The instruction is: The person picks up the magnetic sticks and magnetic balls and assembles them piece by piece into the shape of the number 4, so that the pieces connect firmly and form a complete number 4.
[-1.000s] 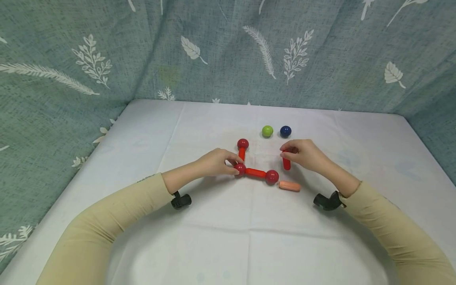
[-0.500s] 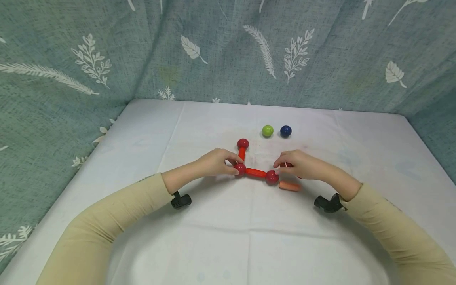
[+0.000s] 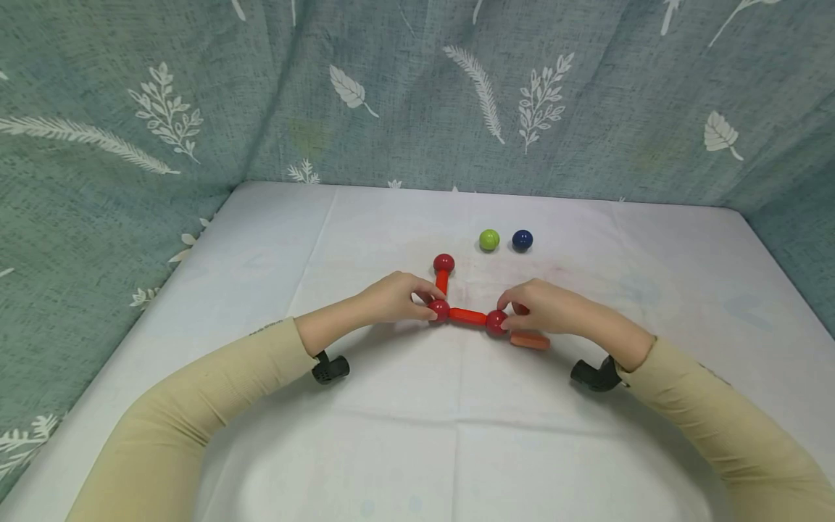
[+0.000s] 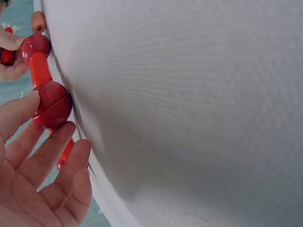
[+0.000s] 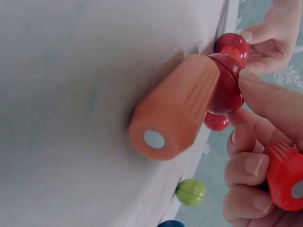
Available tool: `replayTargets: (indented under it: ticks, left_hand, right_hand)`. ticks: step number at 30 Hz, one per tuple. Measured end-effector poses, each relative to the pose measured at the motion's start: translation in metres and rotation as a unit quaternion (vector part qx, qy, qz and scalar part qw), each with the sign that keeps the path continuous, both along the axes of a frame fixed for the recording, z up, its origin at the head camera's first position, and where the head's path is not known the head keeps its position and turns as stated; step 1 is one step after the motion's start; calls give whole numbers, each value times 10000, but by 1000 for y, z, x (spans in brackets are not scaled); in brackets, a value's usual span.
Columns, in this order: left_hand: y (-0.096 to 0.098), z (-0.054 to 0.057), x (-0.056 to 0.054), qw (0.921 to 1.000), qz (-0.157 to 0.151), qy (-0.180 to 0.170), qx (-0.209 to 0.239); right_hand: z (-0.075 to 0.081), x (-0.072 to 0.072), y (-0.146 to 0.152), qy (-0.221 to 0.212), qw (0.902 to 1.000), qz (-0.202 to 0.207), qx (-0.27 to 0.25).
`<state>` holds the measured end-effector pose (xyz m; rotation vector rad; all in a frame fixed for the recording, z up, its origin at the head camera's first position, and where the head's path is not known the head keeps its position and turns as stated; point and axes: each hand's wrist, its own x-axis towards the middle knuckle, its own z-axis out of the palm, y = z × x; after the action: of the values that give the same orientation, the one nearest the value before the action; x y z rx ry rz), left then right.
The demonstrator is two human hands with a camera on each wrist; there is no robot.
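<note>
Several red pieces form an L in the head view. A corner red ball (image 3: 440, 311) joins one rod (image 3: 442, 280) to a far red ball (image 3: 443, 263) and another rod (image 3: 467, 317) to a right-hand red ball (image 3: 496, 323). My left hand (image 3: 399, 297) pinches the corner ball. With thumb and forefinger my right hand (image 3: 551, 308) grasps the right-hand ball. Its other fingers curl round a loose red rod (image 5: 284, 175) with a metal disc in its end, hidden in the head view. An orange rod (image 3: 530, 341) lies close beside that ball.
A lime green ball (image 3: 489, 240) and a dark blue ball (image 3: 522, 241) sit farther back on the white tablecloth (image 3: 391, 449). Leaf-patterned green-blue fabric (image 3: 404, 94) hangs behind the table. A black wrist camera (image 3: 331, 368) hangs below the left sleeve.
My right hand has come left and nearer with the red rod, which has gone from the fingertips into the curled fingers. It now grips the right-hand ball. The left hand holds still.
</note>
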<state>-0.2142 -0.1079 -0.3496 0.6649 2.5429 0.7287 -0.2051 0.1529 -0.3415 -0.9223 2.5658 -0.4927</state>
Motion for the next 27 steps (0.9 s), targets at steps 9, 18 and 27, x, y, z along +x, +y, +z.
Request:
replayTargets:
  ticks: [9,18,27]
  left_hand:
    - [-1,-1,0,10000,31,-24,28]
    - [0,0,-1,10000,-13,-69,61]
    - [0,-1,-1,10000,32,-54,49]
  right_hand:
    - [0,-2,-2,-70,9997,206,106]
    - [2,-2,-6,13,9990,345,291]
    - [2,-4,-5,0,9990,306,314]
